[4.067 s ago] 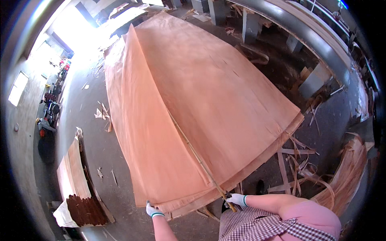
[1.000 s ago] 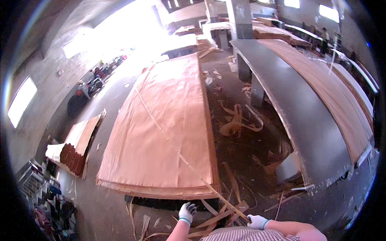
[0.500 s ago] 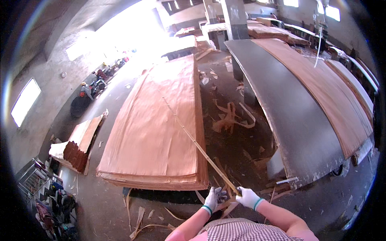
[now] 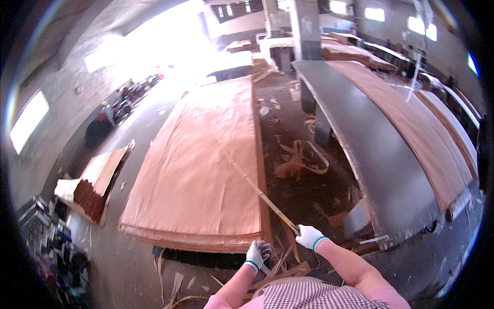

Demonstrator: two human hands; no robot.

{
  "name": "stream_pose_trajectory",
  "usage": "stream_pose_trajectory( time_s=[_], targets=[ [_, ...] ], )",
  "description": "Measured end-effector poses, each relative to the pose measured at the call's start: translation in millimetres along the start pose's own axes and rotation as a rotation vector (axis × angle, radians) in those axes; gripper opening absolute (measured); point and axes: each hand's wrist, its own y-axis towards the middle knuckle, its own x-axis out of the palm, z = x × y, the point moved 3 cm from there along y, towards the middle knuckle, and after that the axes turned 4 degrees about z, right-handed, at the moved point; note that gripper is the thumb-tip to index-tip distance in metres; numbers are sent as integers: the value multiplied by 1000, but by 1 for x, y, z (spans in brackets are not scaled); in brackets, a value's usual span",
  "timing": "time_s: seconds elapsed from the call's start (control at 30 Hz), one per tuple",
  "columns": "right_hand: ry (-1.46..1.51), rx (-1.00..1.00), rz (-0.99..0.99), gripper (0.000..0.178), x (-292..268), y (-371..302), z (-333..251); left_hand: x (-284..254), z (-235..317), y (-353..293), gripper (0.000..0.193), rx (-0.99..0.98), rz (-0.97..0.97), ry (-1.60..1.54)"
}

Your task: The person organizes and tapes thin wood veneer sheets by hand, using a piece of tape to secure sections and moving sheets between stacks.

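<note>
My right hand (image 4: 310, 238), in a white glove with a green cuff, is closed round the thick end of a long, thin bamboo stick (image 4: 259, 191). The stick slants forward and left over a tall stack of reddish wood veneer sheets (image 4: 195, 170), its far tip faint against the top sheet. At the stack's near right corner is my left hand (image 4: 257, 255), gloved alike, its darker-palmed fingers curled in. Whether those fingers pinch anything, or touch the stack, is hard to make out.
To the right stands a long dark table (image 4: 373, 139) with more veneer (image 4: 406, 129) along it. A smaller veneer pile (image 4: 95, 180) lies at left. Torn veneer strips (image 4: 296, 160) litter the floor between stack and table. A pillar (image 4: 307, 31) rises behind.
My left hand has shifted left and its fingers have curled tighter. My right hand has moved slightly left and up, with the stick still in it. The whole view has tilted slightly.
</note>
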Motion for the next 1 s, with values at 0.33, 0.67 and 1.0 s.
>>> stream_pose_trajectory(
  time_s=[0.33, 0.67, 1.0],
  targets=[
    [218, 58, 150, 41, -67, -166, 98, 153, -101, -29, 32, -248, -157, 360],
    [77, 247, 579, 23, -139, -446, 287, 367, -299, -95, 17, -177, -593, 624],
    [55, 435, 779, 21, -259, -518, 497, 607, -477, -147, 25, 106, -876, 866]
  ],
)
